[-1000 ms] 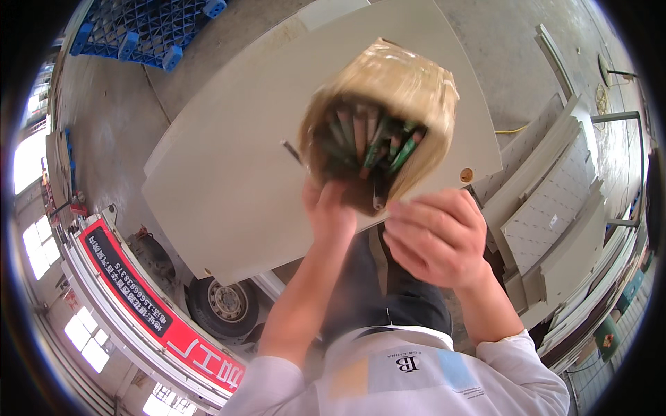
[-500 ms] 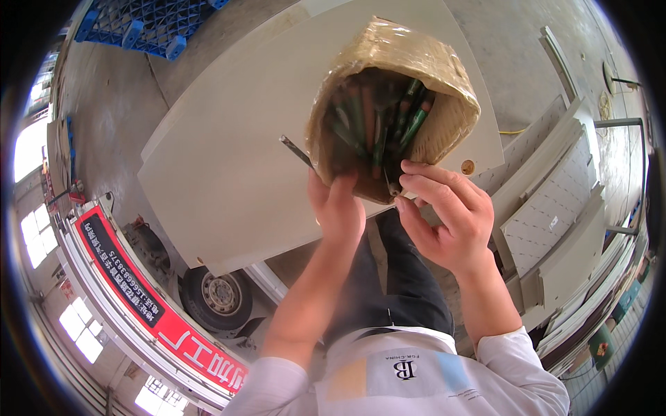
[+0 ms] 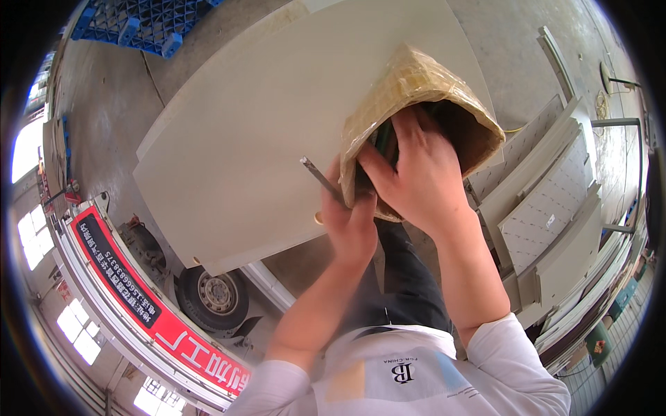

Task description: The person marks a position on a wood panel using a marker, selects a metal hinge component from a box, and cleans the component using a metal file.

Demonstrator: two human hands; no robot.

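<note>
A brown cardboard box point(image 3: 409, 80), wrapped in clear tape and squashed out of shape, is tilted with its mouth toward me. My left hand point(image 3: 350, 225) grips its near left rim. A thin grey-dark stick point(image 3: 320, 179) juts up and left from the same hand. Inside the mouth reaches my right hand point(image 3: 427, 173), thumb and fingers spread apart, its fingertips partly hidden in the shade. Beside the fingers a bit of a dark green stick point(image 3: 383, 139) shows; the rest of the contents is covered by my hand.
Below the box lies a large pale board point(image 3: 243, 139) with small round holes near its edges. Stacked panels point(image 3: 555, 201) lean at the right. A blue plastic pallet point(image 3: 139, 24) is at the far left, and a vehicle wheel point(image 3: 215, 295) stands at the near left.
My right hand has gone from the near rim into the box. The box has shifted right and nearer and tilted, with my left hand and the stick moving along with it.
</note>
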